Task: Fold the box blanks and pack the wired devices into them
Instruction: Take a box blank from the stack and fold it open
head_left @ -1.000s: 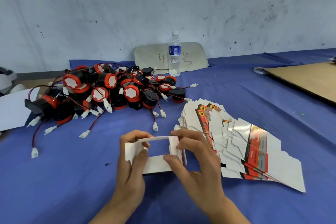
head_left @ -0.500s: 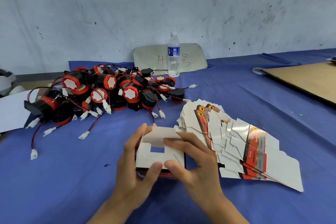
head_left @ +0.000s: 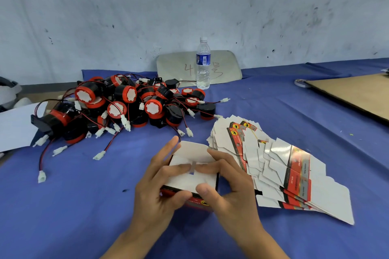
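I hold a half-formed box (head_left: 192, 171) just above the blue table cloth (head_left: 105, 206), close in front of me and between my two hands. Its upper face is plain white card: two flaps are folded in and meet near the middle, and a third white flap stands up at the far edge. The side turned toward me is red and black, with a small yellow mark showing between my thumbs.

My left hand (head_left: 156, 187) clasps the box's left side, thumb on the red front wall, forefinger laid across the white flap, the other fingers reaching to the raised far flap. My right hand (head_left: 229, 187) clasps the right side the same way, thumb pressing the near edge, fingers pressing the right flap down. The two forefingers nearly touch at the seam.

Just right of the box lies a fanned stack of flat box blanks (head_left: 273, 166), white with red, black and silver print. Farther back on the left is a heap of wired devices (head_left: 130, 105), black round bodies with red rims and white faces, trailing red and black leads with white plugs.
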Available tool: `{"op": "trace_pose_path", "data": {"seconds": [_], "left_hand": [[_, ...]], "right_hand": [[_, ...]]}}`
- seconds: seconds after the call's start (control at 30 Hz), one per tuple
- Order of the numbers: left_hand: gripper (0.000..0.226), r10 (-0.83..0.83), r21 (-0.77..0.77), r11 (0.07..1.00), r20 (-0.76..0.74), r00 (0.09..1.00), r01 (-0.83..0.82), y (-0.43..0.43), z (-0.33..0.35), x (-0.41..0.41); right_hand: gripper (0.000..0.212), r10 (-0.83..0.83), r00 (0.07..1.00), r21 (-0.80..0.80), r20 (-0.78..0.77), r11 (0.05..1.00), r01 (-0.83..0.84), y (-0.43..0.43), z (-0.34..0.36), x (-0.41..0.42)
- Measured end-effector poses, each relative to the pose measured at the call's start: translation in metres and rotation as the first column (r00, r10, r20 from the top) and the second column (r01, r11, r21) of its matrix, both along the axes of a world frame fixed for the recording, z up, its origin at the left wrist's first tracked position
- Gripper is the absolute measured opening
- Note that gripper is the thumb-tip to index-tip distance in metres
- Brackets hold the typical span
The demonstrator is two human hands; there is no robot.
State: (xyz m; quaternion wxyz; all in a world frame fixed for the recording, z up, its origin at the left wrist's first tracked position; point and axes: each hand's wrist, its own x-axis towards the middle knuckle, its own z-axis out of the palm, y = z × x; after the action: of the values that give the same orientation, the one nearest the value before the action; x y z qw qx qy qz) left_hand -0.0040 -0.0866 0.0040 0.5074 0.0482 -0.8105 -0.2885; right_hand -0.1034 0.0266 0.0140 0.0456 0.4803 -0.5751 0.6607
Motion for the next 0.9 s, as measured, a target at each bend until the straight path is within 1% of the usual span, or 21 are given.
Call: {"op": "trace_pose_path", "data": {"seconds": [0.1, 0.17, 0.23, 0.33, 0.4, 0.43, 0.5, 0.57, 0.63, 0.7, 0.73, 0.83, 0.9], "left_hand": [[0.039, 0.008, 0.005, 1.0, 0.023, 1.0, -0.008, 0.002, 0.0, 0.001], [0.038, 0.008, 0.009, 1.0, 0.031, 0.999, -0.008, 0.002, -0.001, 0.001], [0.037, 0.006, 0.011, 1.0, 0.036, 0.999, -0.006, 0.003, -0.002, 0.002], [0.035, 0.002, -0.012, 1.0, 0.036, 0.999, -0.002, 0.002, -0.003, 0.001], [0.036, -0.008, -0.033, 0.999, 0.028, 1.0, 0.009, 0.001, -0.002, 0.0], [0.038, -0.015, -0.053, 0.998, 0.025, 1.0, 0.016, 0.0, -0.002, 0.0], [0.04, -0.026, -0.101, 0.995, 0.025, 0.999, 0.028, 0.0, -0.003, 0.0], [0.039, -0.031, -0.117, 0.993, 0.034, 0.999, 0.034, -0.001, -0.003, 0.0], [0.038, -0.039, -0.126, 0.991, 0.053, 0.998, 0.045, -0.001, -0.004, 0.0], [0.037, -0.048, -0.132, 0.99, 0.068, 0.997, 0.057, -0.002, -0.006, 0.0], [0.036, -0.056, -0.126, 0.99, 0.068, 0.996, 0.064, -0.002, -0.007, 0.0], [0.036, -0.083, -0.103, 0.991, 0.052, 0.995, 0.088, -0.002, -0.007, -0.001], [0.036, -0.1, -0.078, 0.992, 0.041, 0.994, 0.103, -0.002, -0.01, 0.0]], "right_hand": [[0.048, -0.016, 0.994, 0.008, -0.11, 1.0, 0.017, 0.002, 0.003, 0.0], [0.058, -0.024, 0.99, 0.022, -0.141, 0.999, 0.027, 0.004, 0.005, -0.001], [0.059, -0.049, 0.984, 0.02, -0.172, 0.998, 0.053, 0.004, 0.007, -0.002], [0.048, -0.049, 0.978, 0.001, -0.204, 0.999, 0.05, 0.004, 0.009, -0.002], [0.036, 0.023, 0.988, 0.01, -0.15, 1.0, -0.022, 0.005, 0.008, 0.0], [0.03, 0.073, 0.994, 0.015, -0.083, 0.997, -0.072, 0.005, 0.007, 0.001], [0.026, 0.191, 0.974, 0.0, 0.12, 0.981, -0.192, 0.006, 0.008, 0.001], [0.036, 0.282, 0.923, -0.016, 0.262, 0.958, -0.288, 0.009, 0.009, -0.004], [0.049, 0.343, 0.876, 0.022, 0.339, 0.928, -0.372, 0.011, 0.009, -0.01], [0.054, 0.396, 0.831, 0.043, 0.391, 0.894, -0.446, 0.01, 0.008, -0.012], [0.052, 0.405, 0.825, 0.043, 0.393, 0.888, -0.457, 0.01, 0.007, -0.013], [0.04, 0.398, 0.857, 0.039, 0.328, 0.901, -0.433, 0.009, 0.009, -0.012], [0.03, 0.429, 0.839, 0.029, 0.336, 0.885, -0.464, 0.008, 0.008, -0.011]]}}
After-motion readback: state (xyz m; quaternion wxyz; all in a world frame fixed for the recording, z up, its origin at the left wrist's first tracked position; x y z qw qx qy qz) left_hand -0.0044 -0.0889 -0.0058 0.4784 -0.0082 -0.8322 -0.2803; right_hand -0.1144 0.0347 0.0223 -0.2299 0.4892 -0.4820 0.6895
